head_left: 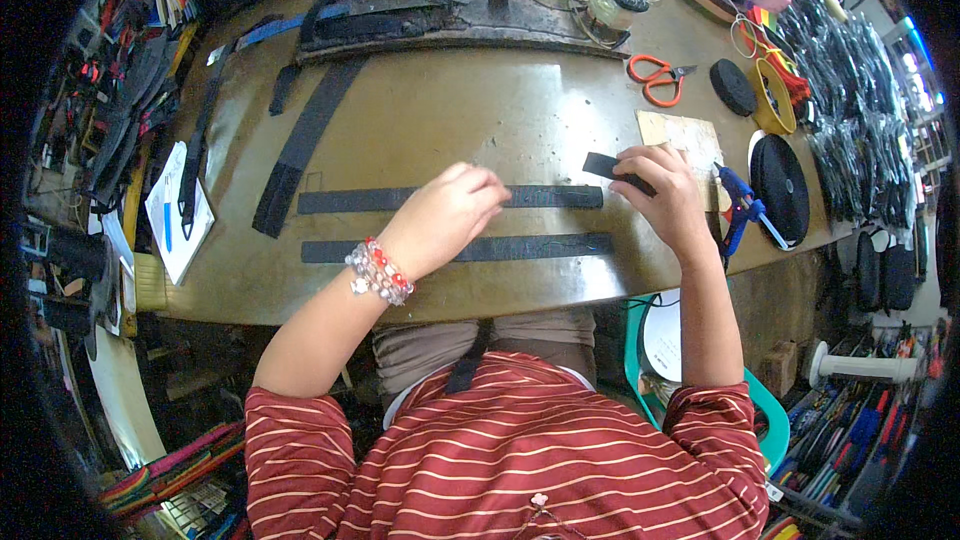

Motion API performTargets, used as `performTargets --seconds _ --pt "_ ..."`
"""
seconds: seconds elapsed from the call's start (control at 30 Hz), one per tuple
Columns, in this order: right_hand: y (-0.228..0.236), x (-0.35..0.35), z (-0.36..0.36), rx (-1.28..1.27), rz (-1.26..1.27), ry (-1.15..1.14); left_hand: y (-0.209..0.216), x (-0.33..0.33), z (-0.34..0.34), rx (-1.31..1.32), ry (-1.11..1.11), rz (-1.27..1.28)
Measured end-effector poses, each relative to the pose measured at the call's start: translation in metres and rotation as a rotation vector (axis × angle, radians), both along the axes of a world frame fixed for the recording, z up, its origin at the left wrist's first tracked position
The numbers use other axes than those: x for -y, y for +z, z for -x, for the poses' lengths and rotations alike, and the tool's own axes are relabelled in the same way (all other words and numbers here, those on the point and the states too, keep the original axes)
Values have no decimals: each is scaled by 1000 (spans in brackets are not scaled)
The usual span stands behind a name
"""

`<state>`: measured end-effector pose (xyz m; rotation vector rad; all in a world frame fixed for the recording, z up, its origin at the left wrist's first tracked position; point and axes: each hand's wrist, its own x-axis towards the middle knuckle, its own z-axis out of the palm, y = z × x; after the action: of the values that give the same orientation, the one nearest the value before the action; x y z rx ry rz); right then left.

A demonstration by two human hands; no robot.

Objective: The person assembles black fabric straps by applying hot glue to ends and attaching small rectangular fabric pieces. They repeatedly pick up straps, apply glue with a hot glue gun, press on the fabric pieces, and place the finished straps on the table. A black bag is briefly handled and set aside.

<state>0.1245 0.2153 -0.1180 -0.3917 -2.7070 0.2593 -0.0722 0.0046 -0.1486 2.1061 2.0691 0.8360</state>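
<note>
My right hand (662,190) pinches a short black strap piece (601,164) that sticks out to the left of the fingers. Over the upper of two long black straps lying crosswise, my left hand (448,212) hovers with its fingers curled together; what they hold, if anything, is hidden. That upper strap (560,197) lies flat on the table (430,120), partly covered by the left hand. Nearer me, roughly parallel to it, lies the lower strap (550,246), and my left wrist crosses above it. A beaded bracelet (378,272) circles that wrist.
Orange-handled scissors (660,78), a blue glue gun (742,208), a pale board (690,140) and a black webbing roll (779,190) are on the right. A long dark metal tool (470,25) spans the back. Another black strap (305,155) slants at left; packed goods pile up at far right.
</note>
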Motion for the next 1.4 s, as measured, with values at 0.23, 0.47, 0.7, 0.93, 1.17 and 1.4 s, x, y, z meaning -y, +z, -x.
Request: performTargets --seconds 0.23,0.47,0.7,0.93,1.17,1.4 --pt "-55 10 16 -127 179 296 -27 6 -12 -91 43 83" --pt "-62 19 27 -123 169 306 -24 7 -12 -100 39 64" --pt "-64 20 27 -89 154 300 -25 7 -12 -92 38 78" --pt "-62 20 29 -42 146 296 -23 4 -10 -117 24 90" --pt "-64 21 30 -36 159 280 -18 -2 -14 -269 46 125" --pt "-54 7 18 -113 433 190 -27 -25 -3 -194 -87 -41"
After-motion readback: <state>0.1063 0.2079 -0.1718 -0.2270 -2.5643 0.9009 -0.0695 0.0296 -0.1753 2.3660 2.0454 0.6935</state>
